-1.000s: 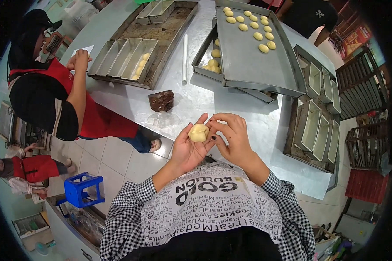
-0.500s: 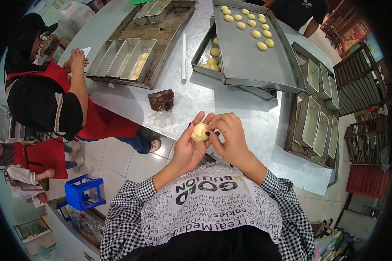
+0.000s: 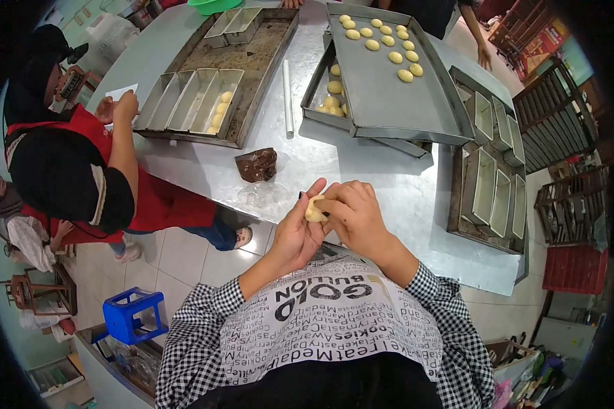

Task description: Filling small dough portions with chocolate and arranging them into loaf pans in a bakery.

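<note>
Between my two hands, just over the near edge of the metal table, is a small piece of pale yellow dough. My left hand cradles it from beneath, fingers curled up around its side. The fingers of my right hand pinch the dough's right edge and hide part of it. Ahead and a little left, a clear plastic bag of dark brown filling lies on the table. At the far right, a flat grey tray carries several yellow dough balls.
A white rod lies beside a large tray with loaf tins, one holding dough balls. More loaf tins stand at the right. A co-worker in a red apron stands at the left, near a blue stool.
My right fingers have closed further over the dough, which now looks folded and less round. The co-worker's hands at the left have shifted slightly. Another person's arm at the far right has swung lower.
</note>
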A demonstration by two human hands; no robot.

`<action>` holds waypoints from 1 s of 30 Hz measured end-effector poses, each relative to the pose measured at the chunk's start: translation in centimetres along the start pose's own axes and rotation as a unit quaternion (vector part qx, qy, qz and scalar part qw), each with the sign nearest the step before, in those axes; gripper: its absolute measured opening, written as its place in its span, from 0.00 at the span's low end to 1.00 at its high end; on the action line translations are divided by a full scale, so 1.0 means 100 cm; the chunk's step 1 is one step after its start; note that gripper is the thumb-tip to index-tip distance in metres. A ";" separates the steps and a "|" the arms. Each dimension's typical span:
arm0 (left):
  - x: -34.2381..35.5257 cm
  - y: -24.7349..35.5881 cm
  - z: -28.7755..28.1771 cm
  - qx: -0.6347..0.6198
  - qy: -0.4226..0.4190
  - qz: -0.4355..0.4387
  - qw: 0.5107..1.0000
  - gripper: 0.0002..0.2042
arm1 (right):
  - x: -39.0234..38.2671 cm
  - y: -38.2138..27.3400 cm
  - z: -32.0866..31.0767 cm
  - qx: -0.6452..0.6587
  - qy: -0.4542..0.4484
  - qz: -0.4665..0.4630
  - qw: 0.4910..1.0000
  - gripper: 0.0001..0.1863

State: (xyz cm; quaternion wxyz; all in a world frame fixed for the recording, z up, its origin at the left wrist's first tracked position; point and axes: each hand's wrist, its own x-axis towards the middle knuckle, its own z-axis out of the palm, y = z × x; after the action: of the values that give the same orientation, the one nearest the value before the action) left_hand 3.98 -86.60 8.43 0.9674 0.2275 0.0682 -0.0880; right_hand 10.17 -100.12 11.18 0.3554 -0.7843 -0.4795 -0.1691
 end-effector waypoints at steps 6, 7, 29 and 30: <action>-0.003 0.025 -0.009 -0.016 -0.002 -0.025 1.000 0.23 | 0.020 -0.011 0.010 0.000 -0.004 0.046 0.999 0.13; -0.003 0.029 -0.009 0.003 -0.006 -0.034 0.999 0.23 | 0.024 -0.011 0.012 -0.002 -0.003 0.046 0.999 0.13; 0.019 0.057 -0.053 0.182 -0.078 -0.022 0.980 0.37 | 0.017 -0.002 0.061 0.135 -0.052 0.337 0.930 0.26; 0.019 0.056 -0.053 0.202 -0.094 -0.020 0.975 0.39 | 0.003 0.009 0.065 0.228 -0.013 0.391 0.891 0.25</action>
State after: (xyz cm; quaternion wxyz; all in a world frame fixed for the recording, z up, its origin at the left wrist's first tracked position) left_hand 6.51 -79.55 5.74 0.9016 0.4074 -0.0377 -0.1407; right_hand 10.55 -95.50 6.49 0.5556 -0.8080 -0.1639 0.1080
